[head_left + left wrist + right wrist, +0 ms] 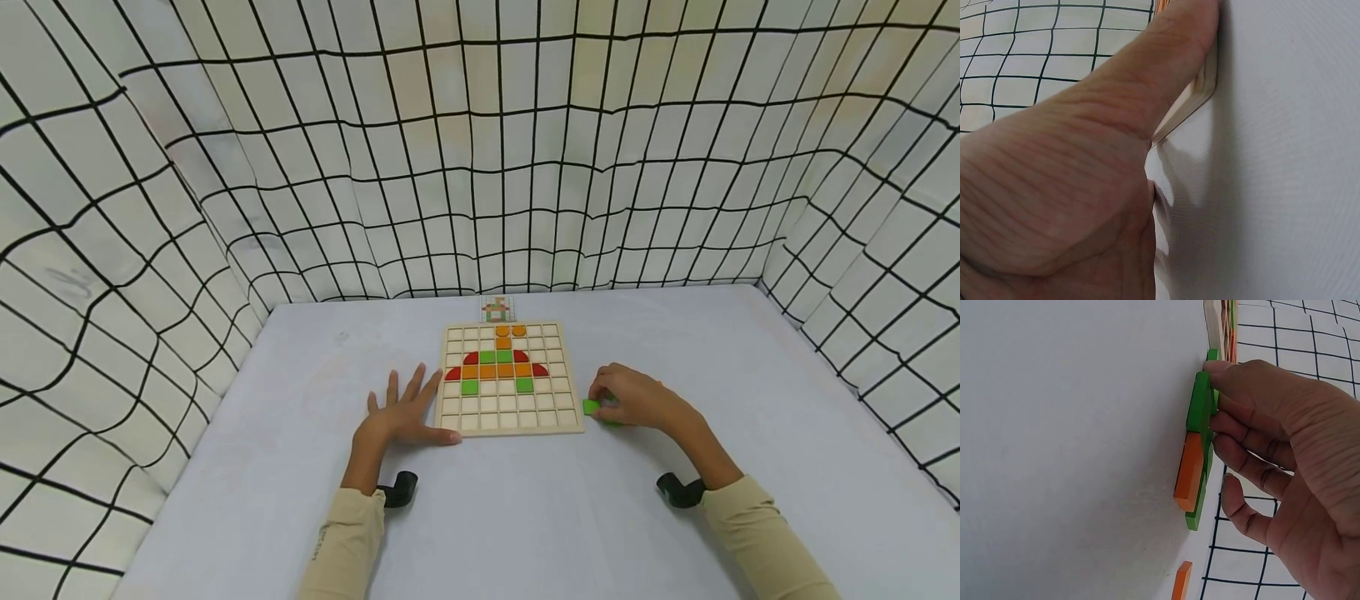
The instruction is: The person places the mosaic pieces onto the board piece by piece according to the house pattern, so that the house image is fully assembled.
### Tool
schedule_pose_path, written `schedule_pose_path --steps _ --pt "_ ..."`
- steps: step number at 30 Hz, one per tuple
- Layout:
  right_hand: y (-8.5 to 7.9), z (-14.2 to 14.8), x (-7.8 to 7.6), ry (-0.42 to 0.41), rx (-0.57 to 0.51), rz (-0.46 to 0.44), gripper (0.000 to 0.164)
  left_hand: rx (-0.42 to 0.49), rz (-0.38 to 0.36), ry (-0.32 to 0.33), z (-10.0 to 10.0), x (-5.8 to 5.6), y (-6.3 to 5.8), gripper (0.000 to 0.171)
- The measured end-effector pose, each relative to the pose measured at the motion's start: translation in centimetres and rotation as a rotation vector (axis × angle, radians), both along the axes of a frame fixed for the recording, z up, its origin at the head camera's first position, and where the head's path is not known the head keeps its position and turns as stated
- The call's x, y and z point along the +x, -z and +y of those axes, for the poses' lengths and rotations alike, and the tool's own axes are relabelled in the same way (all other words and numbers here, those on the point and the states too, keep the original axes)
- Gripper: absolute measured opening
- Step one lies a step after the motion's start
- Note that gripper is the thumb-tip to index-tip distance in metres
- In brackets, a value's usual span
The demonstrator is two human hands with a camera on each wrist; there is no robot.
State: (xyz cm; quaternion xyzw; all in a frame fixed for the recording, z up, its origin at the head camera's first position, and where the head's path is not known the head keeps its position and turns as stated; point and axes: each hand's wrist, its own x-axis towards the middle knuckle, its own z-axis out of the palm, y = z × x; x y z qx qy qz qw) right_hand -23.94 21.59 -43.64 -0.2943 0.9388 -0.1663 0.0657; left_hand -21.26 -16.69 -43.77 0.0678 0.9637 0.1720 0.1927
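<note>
A wooden grid board (pixel 507 423) lies on the table, bearing green, orange and red tiles that form a symmetrical figure with two orange discs above it. My left hand (pixel 397 418) lies spread at the board's left side, its thumb on the near left corner. In the left wrist view that thumb (pixel 1166 69) crosses the board's edge. Off the board's right side, my right hand (pixel 637 398) pinches a green square tile (pixel 590 407) between thumb and fingers. Beneath those fingers in the right wrist view lie more green tiles (pixel 1197 403) and an orange tile (pixel 1189 472).
Behind the board lies a small picture card (pixel 497 309) with a coloured figure. Another orange tile (pixel 1181 581) lies apart from the group by the right hand. A white table (pixel 525 517) fills the foreground, with a black-gridded white screen (pixel 510 192) around its back and sides.
</note>
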Motion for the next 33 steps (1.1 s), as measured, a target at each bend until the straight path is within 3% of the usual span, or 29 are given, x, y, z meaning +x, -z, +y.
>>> schedule_pose_path --steps 13,33 --pt "-0.7 -0.5 -0.1 0.041 -0.022 -0.039 0.020 -0.011 -0.005 -0.014 0.1 0.1 -0.1 0.117" --pt "-1.0 -3.9 -0.9 -0.034 -0.077 -0.034 0.020 -0.017 -0.006 -0.021 0.2 0.2 -0.1 0.116"
